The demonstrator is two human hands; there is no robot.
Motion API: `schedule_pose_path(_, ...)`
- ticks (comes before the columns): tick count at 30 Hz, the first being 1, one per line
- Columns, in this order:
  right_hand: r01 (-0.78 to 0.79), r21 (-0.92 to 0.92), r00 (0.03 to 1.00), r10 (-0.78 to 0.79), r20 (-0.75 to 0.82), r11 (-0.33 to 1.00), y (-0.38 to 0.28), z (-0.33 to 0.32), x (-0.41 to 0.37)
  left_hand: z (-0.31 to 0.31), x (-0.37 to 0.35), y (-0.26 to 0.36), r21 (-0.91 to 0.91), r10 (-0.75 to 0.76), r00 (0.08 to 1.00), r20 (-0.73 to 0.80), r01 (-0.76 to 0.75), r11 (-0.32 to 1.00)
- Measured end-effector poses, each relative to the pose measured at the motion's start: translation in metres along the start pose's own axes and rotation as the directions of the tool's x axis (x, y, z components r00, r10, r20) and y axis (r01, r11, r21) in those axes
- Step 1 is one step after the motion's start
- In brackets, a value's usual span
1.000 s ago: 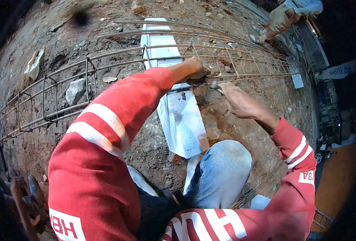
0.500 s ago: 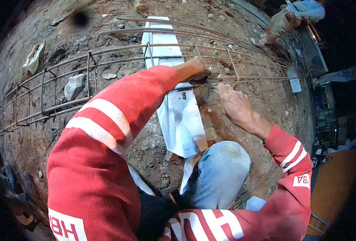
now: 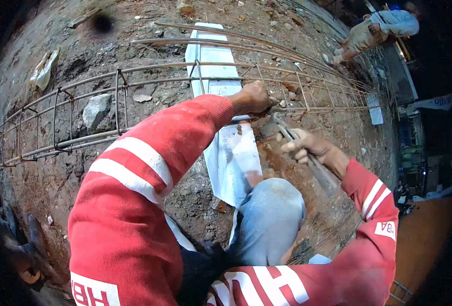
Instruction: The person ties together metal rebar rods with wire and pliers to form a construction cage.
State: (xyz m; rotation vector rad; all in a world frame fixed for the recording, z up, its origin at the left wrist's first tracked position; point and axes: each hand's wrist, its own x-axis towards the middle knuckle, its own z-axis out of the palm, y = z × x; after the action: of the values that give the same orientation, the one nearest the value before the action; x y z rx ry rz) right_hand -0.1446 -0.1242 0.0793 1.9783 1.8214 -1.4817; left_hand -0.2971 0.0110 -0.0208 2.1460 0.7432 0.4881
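A long rebar cage (image 3: pixel 154 80) of thin rods and square stirrups runs across the ground in front of me. My left hand (image 3: pixel 255 98) is closed at its near rods, around the place where a stirrup crosses. Just to the right, my right hand (image 3: pixel 310 146) grips a pair of metal pincers (image 3: pixel 315 168). Their jaws point up and left, close to the left fingers and the near rod; the handles trail down towards my right wrist. Beneath the cage lies a white sheet (image 3: pixel 231 163), partly covered by my left forearm.
Loose rebar rods (image 3: pixel 226 45) lie beyond the cage. A grey stone (image 3: pixel 96 110) sits on the dirt behind the cage's left part, and a crumpled white bag (image 3: pixel 44 70) lies farther left. A person (image 3: pixel 379 30) is at the upper right. My bent knee (image 3: pixel 272 214) is below the hands.
My right hand has drawn back slightly down and right from the near rod and turned, so the pincers now show. My left hand stays closed at the cage, shifted slightly.
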Motion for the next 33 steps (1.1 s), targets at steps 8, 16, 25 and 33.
schedule_pose_path(8,-0.282,-0.854,0.769,-0.429,-0.473,0.437,0.003,0.023,-0.052,0.005,0.011,-0.004,-0.037,-0.130,0.991,0.044,0.132,0.991)
schedule_pose_path(16,-0.306,0.367,0.943,0.228,0.242,0.878,0.003,-0.021,-0.050,0.004,0.003,-0.007,0.050,-0.025,0.999,-0.032,0.027,0.998)
schedule_pose_path(25,-0.271,-0.800,0.854,-0.251,-0.457,0.535,0.004,0.014,-0.059,0.004,0.006,-0.005,-0.021,-0.065,0.997,0.029,0.066,0.998)
schedule_pose_path(33,-0.244,-0.718,0.858,-0.201,-0.473,0.651,-0.007,0.016,-0.060,0.007,0.007,-0.005,-0.045,-0.096,0.995,0.037,0.097,0.994)
